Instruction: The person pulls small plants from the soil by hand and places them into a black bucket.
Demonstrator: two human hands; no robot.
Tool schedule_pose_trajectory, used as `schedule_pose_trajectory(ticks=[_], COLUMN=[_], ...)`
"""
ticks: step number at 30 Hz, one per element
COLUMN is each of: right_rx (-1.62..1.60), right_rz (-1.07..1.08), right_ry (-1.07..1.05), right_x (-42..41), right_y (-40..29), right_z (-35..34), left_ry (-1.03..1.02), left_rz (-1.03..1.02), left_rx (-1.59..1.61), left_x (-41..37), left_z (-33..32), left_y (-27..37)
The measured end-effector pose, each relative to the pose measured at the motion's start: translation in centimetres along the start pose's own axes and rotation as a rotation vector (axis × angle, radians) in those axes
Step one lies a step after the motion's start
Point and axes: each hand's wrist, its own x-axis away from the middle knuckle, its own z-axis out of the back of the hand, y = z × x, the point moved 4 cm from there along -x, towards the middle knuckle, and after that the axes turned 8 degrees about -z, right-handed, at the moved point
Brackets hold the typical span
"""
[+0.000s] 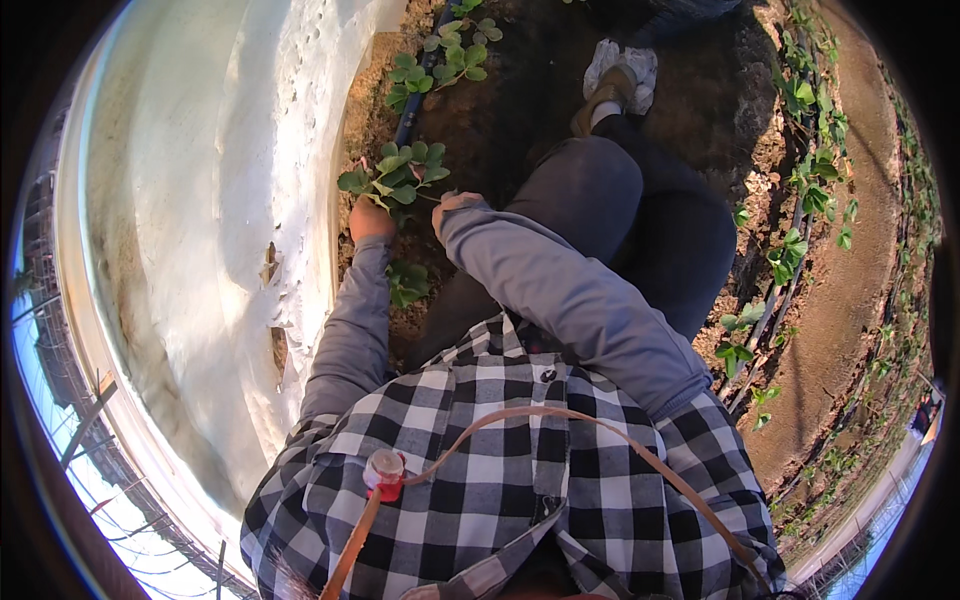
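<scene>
A leafy strawberry plant (401, 174) grows from the soil beside the plastic sheeting, a few of its leaves yellowish or reddish. My left hand (372, 220) is at the plant's lower left edge, its fingers partly hidden under the leaves. To the right, my right hand (454, 205) is at the end of a thin stem (428, 198) that runs out from the plant. The right fingers look curled around this stem, though the sleeve covers part of the hand. Whether the left fingers grip a leaf or stem cannot be made out.
White plastic sheeting (262, 150), torn in places, rises close on the left. A dark drip irrigation pipe (409, 116) runs along the row past more strawberry plants (457, 56). A smaller plant (407, 283) grows near my left forearm. Further planted rows (814, 180) lie right of my bent legs.
</scene>
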Motion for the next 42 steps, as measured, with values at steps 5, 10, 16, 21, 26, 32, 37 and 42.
schedule_pose_trajectory(ticks=[5, 10, 16, 21, 26, 32, 37, 42], right_rx=[-0.016, 0.020, 0.043, 0.073, -0.187, 0.007, -0.061, -0.037], right_rz=[-0.013, 0.013, -0.034, 0.053, -0.056, -0.008, 0.025, 0.054], right_ry=[-0.042, -0.054, -0.054, -0.130, -0.125, -0.065, -0.104, -0.166], right_x=[-0.6, -1.4, -1.9, -0.4, -2.8, 0.3, -0.5, 0.6], right_y=[-0.3, -0.8, -0.5, -0.2, -0.8, -0.3, -0.3, -0.4], right_z=[-0.4, -1.3, -1.9, -0.5, -1.8, -0.1, -0.5, 0.5], left_ry=[0.064, 0.024, 0.096, 0.165, 0.147, 0.207, 0.056, 0.023], left_rz=[-0.095, -0.186, 0.034, -0.031, 0.150, 0.002, -0.060, -0.194], left_rx=[0.062, -0.332, -0.067, -0.169, -0.013, 0.139, 0.088, 0.362], left_x=[-0.7, -2.4, -2.8, -0.5, -2.5, 1.0, 0.6, -0.7], left_z=[-1.8, -3.6, -1.7, -0.3, -0.1, -0.4, 0.5, -2.4], left_y=[-4.6, -7.6, -4.0, -1.5, -1.4, -1.4, 0.9, -0.4])
